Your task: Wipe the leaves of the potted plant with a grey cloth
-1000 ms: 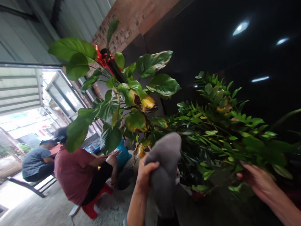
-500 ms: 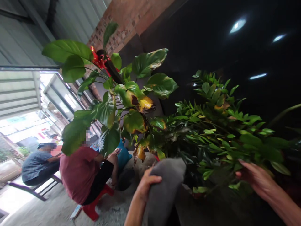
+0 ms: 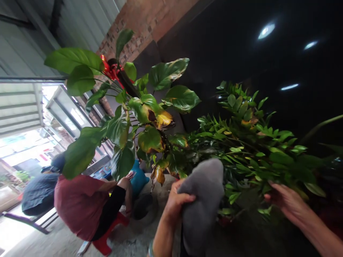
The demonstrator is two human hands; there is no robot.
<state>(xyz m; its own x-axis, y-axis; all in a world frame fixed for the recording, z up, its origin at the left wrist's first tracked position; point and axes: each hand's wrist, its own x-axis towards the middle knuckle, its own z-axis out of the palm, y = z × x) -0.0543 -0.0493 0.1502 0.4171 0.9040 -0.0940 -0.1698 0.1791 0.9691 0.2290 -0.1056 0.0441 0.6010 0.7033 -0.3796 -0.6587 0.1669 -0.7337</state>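
A soft grey cloth (image 3: 203, 203) hangs bunched in my left hand (image 3: 174, 203), its thumb pressed over the near side. Its upper end reaches up against the foliage. My right hand (image 3: 286, 203) is at the lower right edge of the bushy plant with small glossy leaves (image 3: 241, 142). Thumb and fingers close about a leafy stem there, and the leaves partly hide the fingertips. To the left stands a taller plant with broad leaves (image 3: 120, 125). Several of its leaves are yellow and brown at the edges, and a red ribbon (image 3: 109, 69) is tied near its top.
A person in a red shirt (image 3: 80, 207) sits on a red plastic stool (image 3: 107, 239) at the left. Another person in blue (image 3: 40, 191) sits on a bench behind. A dark bucket (image 3: 143, 208) and a teal bag (image 3: 139, 178) stand nearby. A dark glossy wall (image 3: 227, 46) rises behind the plants.
My left hand has moved up and to the right with the cloth, nearer the bushy plant's leaves. The right hand stays at the foliage. The seated person in red leans further left.
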